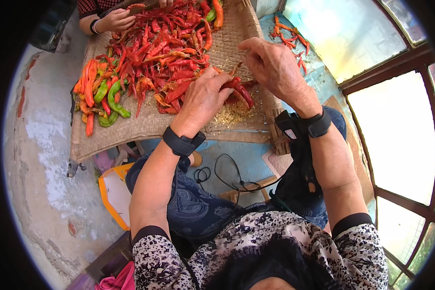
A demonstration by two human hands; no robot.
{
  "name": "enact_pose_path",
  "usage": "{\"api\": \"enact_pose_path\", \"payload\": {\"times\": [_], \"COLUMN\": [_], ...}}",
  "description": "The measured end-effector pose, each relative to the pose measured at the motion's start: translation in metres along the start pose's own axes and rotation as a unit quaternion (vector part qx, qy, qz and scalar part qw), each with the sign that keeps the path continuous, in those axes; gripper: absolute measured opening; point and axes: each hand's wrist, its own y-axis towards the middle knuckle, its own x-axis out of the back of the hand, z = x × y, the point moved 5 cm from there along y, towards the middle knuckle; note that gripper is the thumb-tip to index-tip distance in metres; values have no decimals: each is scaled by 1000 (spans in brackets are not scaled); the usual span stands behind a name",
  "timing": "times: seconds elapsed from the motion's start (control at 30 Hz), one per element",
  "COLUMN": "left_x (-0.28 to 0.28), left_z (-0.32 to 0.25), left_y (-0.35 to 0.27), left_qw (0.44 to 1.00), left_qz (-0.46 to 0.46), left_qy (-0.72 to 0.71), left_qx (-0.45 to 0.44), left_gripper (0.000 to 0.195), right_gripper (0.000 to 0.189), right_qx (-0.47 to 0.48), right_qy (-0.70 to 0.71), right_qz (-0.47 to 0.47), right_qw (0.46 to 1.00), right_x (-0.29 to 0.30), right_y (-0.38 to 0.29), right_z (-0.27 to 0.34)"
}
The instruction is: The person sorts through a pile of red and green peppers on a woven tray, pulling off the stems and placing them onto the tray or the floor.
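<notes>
My left hand is at the near right side of a heap of red chili peppers, its thumb and fingers closed on a dark red chili pepper. To its right, my right hand is raised over the mat's right edge. Its index finger points left and the other fingers are curled; whether they pinch something small is hidden. Pale chili seeds lie in a pile just below the pepper. The heap rests on a woven mat. Green and orange peppers are grouped at the heap's left.
Another person's hand reaches in at the far left of the heap. More peppers lie on the blue surface beyond the mat. A black cable loops below the mat. Right is a window frame; left, an orange-edged box.
</notes>
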Motion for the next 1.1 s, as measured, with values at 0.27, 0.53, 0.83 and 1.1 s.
{"api": "enact_pose_path", "payload": {"times": [0.27,0.53,0.83,1.1], "left_x": [24,71,100,64], "left_z": [24,43,63,86], "left_y": [8,8,-5,2], "left_qw": [944,881,972,943], "left_qz": [31,-5,-125,39], "left_qy": [-290,-422,147,155], "left_qx": [154,214,135,293], "left_gripper": [16,23,53,65], "right_gripper": [17,16,17,11], "right_qx": [-10,10,-88,-53], "right_qy": [42,113,160,163], "right_qz": [10,85,70,7], "right_qw": [999,990,981,985], "right_x": [4,10,-21,-21], "right_y": [2,41,58,62], "right_z": [2,37,-2,3]}}
